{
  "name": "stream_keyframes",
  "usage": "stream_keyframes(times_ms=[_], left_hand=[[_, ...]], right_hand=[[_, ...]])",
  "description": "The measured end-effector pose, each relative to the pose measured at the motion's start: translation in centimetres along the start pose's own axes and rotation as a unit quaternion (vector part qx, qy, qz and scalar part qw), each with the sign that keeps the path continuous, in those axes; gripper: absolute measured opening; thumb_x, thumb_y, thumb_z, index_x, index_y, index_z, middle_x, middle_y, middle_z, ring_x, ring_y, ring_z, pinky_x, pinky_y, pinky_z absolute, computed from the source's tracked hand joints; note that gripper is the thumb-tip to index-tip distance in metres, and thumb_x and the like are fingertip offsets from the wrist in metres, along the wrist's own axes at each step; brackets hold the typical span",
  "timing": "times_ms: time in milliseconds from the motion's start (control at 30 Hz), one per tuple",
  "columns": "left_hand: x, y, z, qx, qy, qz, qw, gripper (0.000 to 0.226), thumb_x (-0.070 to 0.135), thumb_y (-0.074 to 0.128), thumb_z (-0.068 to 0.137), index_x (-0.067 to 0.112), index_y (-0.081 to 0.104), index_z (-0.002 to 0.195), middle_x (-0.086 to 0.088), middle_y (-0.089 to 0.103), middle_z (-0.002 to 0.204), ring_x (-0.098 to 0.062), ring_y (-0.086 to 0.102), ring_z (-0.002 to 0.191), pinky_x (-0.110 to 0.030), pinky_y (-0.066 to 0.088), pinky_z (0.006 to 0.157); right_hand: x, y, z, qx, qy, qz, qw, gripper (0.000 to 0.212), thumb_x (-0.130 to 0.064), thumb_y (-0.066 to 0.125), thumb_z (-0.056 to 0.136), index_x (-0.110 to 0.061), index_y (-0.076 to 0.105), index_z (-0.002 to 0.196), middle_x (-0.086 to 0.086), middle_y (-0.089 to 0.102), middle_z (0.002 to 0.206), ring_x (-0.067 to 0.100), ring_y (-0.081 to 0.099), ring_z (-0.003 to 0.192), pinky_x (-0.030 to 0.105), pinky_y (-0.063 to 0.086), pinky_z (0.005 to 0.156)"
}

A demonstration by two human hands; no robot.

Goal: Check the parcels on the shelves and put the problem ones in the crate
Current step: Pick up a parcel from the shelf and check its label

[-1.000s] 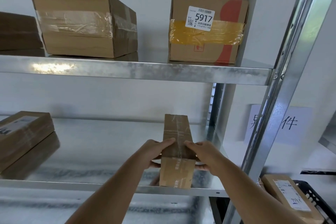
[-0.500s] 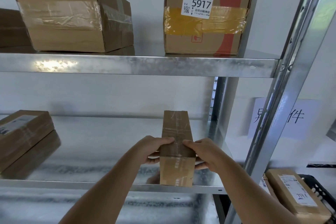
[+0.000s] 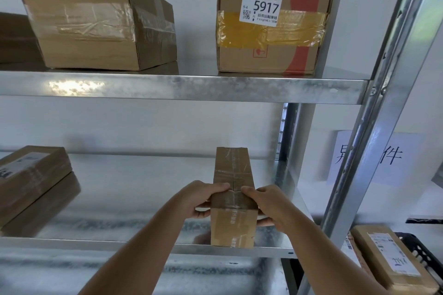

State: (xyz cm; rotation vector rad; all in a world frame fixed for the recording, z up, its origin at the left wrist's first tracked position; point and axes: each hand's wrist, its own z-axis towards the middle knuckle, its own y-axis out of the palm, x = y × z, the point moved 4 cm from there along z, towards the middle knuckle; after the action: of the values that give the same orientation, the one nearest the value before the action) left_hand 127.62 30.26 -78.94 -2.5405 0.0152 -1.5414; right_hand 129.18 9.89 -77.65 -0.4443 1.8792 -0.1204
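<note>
A thin brown parcel (image 3: 232,201) is held by both hands on the lower shelf (image 3: 134,245).

The parcel stands near the shelf's front edge. It is gripped on one side by the left hand (image 3: 201,199) and on the other by the right hand (image 3: 271,206), thumbs on top. A black crate (image 3: 424,254) with a labelled parcel (image 3: 388,256) is seen low on the right. Two bigger boxes (image 3: 96,21) are kept on the upper shelf (image 3: 182,88).

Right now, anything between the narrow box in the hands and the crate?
Yes. The shelf's grey metal upright post stands between the narrow brown cardboard box, gripped by left hand and right hand, and the black plastic crate at lower right. A labelled cardboard parcel lies there.
</note>
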Motion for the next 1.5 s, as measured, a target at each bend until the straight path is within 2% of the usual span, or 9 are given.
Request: stream_keyframes(times_ms=[267, 400, 567, 733, 833, 933, 1067, 1200, 1500], left_hand=[[-1.1, 0.5, -0.8, 0.010, 0.028, -0.056, 0.998, 0.048, 0.052, 0.082, 0.084, 0.011, 0.077, 0.108, -0.002, 0.082, 0.094, -0.017, 0.075, 0.096, -0.031, 0.061, 0.082], [-1.6, 1.2, -1.1, -0.014, 0.026, -0.127, 0.992, 0.044, 0.045, 0.080, 0.088, 0.009, 0.074, 0.113, -0.003, 0.082, 0.095, -0.021, 0.074, 0.099, -0.036, 0.062, 0.084], [-2.7, 2.7, -0.9, -0.029, 0.035, -0.169, 0.985, 0.037, 0.038, 0.075, 0.094, 0.011, 0.073, 0.120, -0.008, 0.080, 0.103, -0.027, 0.074, 0.100, -0.043, 0.063, 0.088], [-2.6, 2.6, -1.1, -0.017, 0.090, -0.154, 0.984, 0.035, 0.016, 0.069, 0.099, 0.037, 0.060, 0.126, -0.012, 0.078, 0.112, -0.031, 0.076, 0.093, -0.039, 0.062, 0.069], [-2.4, 2.1, -1.3, 0.028, 0.106, -0.061, 0.992, 0.036, 0.004, 0.054, 0.101, 0.022, 0.071, 0.127, -0.013, 0.078, 0.106, -0.026, 0.075, 0.089, -0.045, 0.064, 0.085], [-2.3, 1.9, -1.4, 0.051, 0.065, 0.017, 0.996, 0.030, 0.032, 0.048, 0.106, 0.019, 0.074, 0.112, -0.008, 0.073, 0.114, -0.023, 0.069, 0.108, -0.049, 0.056, 0.101], [-2.1, 1.6, -1.0, 0.015, 0.018, 0.084, 0.996, 0.075, 0.086, 0.050, 0.080, 0.023, 0.071, 0.115, 0.004, 0.073, 0.117, -0.016, 0.069, 0.108, -0.040, 0.057, 0.092], [-2.3, 2.0, -0.3, 0.020, 0.031, 0.108, 0.994, 0.062, 0.069, 0.072, 0.083, 0.014, 0.072, 0.111, -0.001, 0.078, 0.107, -0.018, 0.076, 0.098, -0.042, 0.062, 0.092], [-2.4, 2.1, -0.1, 0.025, 0.015, 0.073, 0.997, 0.053, 0.053, 0.082, 0.083, 0.010, 0.069, 0.111, -0.005, 0.078, 0.103, -0.021, 0.077, 0.092, -0.042, 0.065, 0.086]], right_hand=[[0.9, 0.2, -1.0, -0.007, 0.004, 0.032, 0.999, 0.042, -0.057, 0.060, 0.097, -0.017, 0.064, 0.110, 0.000, 0.073, 0.106, 0.023, 0.071, 0.102, 0.046, 0.056, 0.095], [0.4, 0.1, -2.2, -0.003, -0.034, 0.049, 0.998, 0.041, -0.056, 0.028, 0.108, -0.028, 0.056, 0.115, -0.003, 0.065, 0.111, 0.017, 0.061, 0.098, 0.033, 0.048, 0.086], [1.5, -2.0, -2.2, -0.005, 0.002, 0.036, 0.999, 0.051, -0.064, 0.043, 0.100, -0.025, 0.054, 0.131, 0.000, 0.064, 0.116, 0.012, 0.062, 0.088, 0.024, 0.050, 0.063], [2.6, -3.9, -0.4, 0.053, 0.005, -0.031, 0.998, 0.085, -0.071, 0.070, 0.081, -0.017, 0.048, 0.142, 0.006, 0.062, 0.125, 0.023, 0.065, 0.102, 0.032, 0.052, 0.071], [2.5, -4.2, 0.2, 0.082, -0.020, -0.074, 0.994, 0.079, -0.059, 0.078, 0.081, -0.010, 0.053, 0.138, 0.006, 0.065, 0.120, 0.020, 0.065, 0.098, 0.027, 0.049, 0.067], [2.8, -3.4, 0.5, 0.068, -0.023, -0.099, 0.992, 0.057, -0.054, 0.078, 0.084, -0.009, 0.066, 0.116, 0.005, 0.072, 0.104, 0.020, 0.070, 0.091, 0.031, 0.058, 0.074], [2.6, -2.5, 0.2, 0.045, -0.022, -0.090, 0.995, 0.044, -0.049, 0.078, 0.087, -0.009, 0.072, 0.106, 0.005, 0.075, 0.098, 0.020, 0.074, 0.088, 0.031, 0.061, 0.083], [2.6, -2.3, 0.3, 0.040, -0.004, -0.061, 0.997, 0.042, -0.045, 0.081, 0.086, -0.010, 0.070, 0.107, 0.005, 0.076, 0.099, 0.022, 0.075, 0.089, 0.035, 0.064, 0.083], [3.6, -2.7, 1.5, 0.016, 0.026, -0.039, 0.999, 0.048, -0.047, 0.083, 0.083, -0.012, 0.069, 0.111, 0.008, 0.078, 0.099, 0.025, 0.078, 0.085, 0.041, 0.065, 0.081]])
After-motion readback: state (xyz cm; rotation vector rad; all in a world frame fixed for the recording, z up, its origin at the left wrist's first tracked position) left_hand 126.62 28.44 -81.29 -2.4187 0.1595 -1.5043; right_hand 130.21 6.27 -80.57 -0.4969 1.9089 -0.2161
